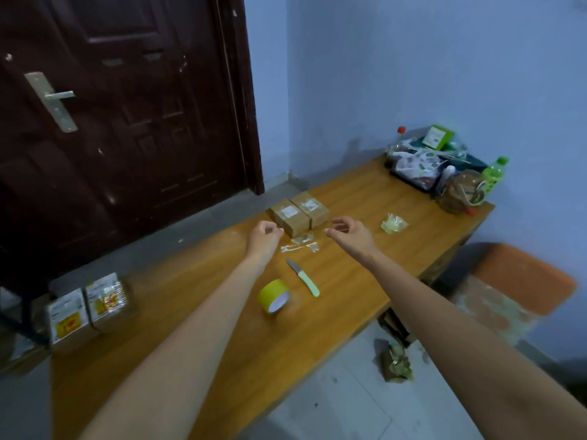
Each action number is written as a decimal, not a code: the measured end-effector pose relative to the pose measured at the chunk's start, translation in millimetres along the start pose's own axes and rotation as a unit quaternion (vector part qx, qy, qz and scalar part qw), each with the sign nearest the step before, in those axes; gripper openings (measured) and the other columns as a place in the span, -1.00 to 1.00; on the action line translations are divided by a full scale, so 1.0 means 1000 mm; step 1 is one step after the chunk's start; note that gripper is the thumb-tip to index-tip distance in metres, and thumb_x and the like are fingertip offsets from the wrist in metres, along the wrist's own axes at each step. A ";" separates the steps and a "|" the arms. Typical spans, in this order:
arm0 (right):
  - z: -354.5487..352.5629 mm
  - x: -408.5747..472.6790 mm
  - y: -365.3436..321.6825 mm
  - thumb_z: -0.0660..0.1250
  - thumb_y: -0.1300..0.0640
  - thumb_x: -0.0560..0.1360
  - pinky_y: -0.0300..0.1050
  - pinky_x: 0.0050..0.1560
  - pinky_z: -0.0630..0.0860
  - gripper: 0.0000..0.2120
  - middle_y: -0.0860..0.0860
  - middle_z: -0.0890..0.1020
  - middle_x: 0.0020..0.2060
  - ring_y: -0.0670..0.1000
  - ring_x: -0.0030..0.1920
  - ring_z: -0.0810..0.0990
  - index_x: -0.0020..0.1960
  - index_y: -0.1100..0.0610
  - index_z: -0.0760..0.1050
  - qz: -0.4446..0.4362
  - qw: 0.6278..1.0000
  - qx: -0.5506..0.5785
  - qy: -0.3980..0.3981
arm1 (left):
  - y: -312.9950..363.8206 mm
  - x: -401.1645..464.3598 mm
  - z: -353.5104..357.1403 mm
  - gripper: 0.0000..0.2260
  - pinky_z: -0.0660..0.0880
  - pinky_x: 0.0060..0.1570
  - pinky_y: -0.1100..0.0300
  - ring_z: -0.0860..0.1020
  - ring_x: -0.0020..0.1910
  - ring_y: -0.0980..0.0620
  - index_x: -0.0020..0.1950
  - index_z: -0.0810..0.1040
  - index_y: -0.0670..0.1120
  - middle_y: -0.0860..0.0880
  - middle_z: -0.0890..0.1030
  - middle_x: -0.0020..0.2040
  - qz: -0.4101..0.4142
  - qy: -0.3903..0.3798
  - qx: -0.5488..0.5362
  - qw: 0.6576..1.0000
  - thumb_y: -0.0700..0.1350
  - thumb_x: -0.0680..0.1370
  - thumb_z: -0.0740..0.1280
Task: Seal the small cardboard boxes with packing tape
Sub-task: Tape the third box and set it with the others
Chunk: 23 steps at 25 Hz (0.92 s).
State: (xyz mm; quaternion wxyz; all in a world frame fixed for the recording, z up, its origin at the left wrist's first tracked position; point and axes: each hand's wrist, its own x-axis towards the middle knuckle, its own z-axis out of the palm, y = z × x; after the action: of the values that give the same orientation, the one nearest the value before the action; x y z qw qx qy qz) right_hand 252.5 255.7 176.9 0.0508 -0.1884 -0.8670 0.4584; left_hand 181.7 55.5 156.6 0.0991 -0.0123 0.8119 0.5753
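Two small cardboard boxes (290,219) (310,206) with white labels stand side by side at the table's far edge. My left hand (265,235) and right hand (347,231) hover just in front of them. Their fingertips are pinched and face each other, as on the ends of a clear tape strip that hardly shows between them. A yellow roll of packing tape (274,295) lies on its side nearer to me. A small knife (303,277) with a pale green handle lies beside it. Scraps of clear tape (300,244) lie under my hands.
The wooden table (349,281) carries a crumpled wad of tape (394,223), a cluttered tray (422,163), a jar (462,190) and a green bottle (494,173) at the far right. Two boxes with yellow labels (85,309) sit at the left edge. A dark door (127,106) stands behind.
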 end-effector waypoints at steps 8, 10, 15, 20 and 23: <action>-0.079 0.081 0.050 0.37 -0.06 0.49 -0.12 0.07 0.49 -0.61 -0.02 0.59 0.08 -0.01 0.08 0.55 0.25 0.07 0.50 -0.035 0.995 -0.016 -0.095 | 0.033 0.025 0.117 -0.83 0.45 -0.02 0.10 0.54 0.11 -0.10 0.14 0.49 -0.06 -0.10 0.56 0.13 -0.079 0.036 -0.021 0.996 -0.05 0.57 0.33; -0.082 0.103 0.053 0.37 -0.04 0.49 -0.16 0.04 0.47 -0.61 -0.02 0.59 0.10 -0.03 0.06 0.54 0.26 0.08 0.50 -0.037 0.992 -0.012 -0.118 | 0.036 0.030 0.122 -0.89 0.48 0.09 0.03 0.54 0.11 -0.08 0.08 0.47 -0.02 -0.07 0.56 0.12 -0.100 0.059 -0.026 0.993 -0.06 0.58 0.32; -0.057 0.151 0.052 0.37 0.00 0.51 -0.16 0.04 0.44 -0.64 0.00 0.58 0.10 -0.02 0.07 0.52 0.26 0.10 0.49 -0.044 0.986 -0.012 -0.162 | 0.028 0.060 0.109 -0.88 0.46 0.02 0.06 0.52 0.14 -0.10 0.08 0.44 -0.03 -0.08 0.55 0.13 -0.143 0.106 -0.032 0.984 -0.07 0.58 0.31; -0.020 0.208 0.061 0.36 0.01 0.50 -0.04 0.14 0.50 -0.65 0.01 0.59 0.10 0.03 0.11 0.55 0.25 0.08 0.48 -0.039 0.978 -0.048 -0.199 | 0.001 0.125 0.108 -0.88 0.44 0.03 0.08 0.50 0.05 -0.05 0.09 0.41 -0.07 -0.08 0.52 0.07 -0.185 0.112 -0.021 0.976 -0.07 0.61 0.27; 0.002 0.245 0.061 0.34 0.02 0.49 0.02 0.13 0.53 -0.65 0.03 0.60 0.09 0.06 0.11 0.56 0.25 0.10 0.50 -0.032 0.977 -0.081 -0.196 | -0.018 0.168 0.112 -0.90 0.40 -0.05 0.11 0.45 -0.05 -0.03 0.09 0.41 -0.10 -0.10 0.49 0.01 -0.210 0.100 -0.029 0.972 -0.10 0.62 0.25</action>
State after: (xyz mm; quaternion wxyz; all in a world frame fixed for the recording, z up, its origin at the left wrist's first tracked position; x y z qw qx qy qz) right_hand 42.6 376.4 105.0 -0.1214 -0.0704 -0.9000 0.4128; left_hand 36.2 170.4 74.4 0.1352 -0.2426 0.7797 0.5612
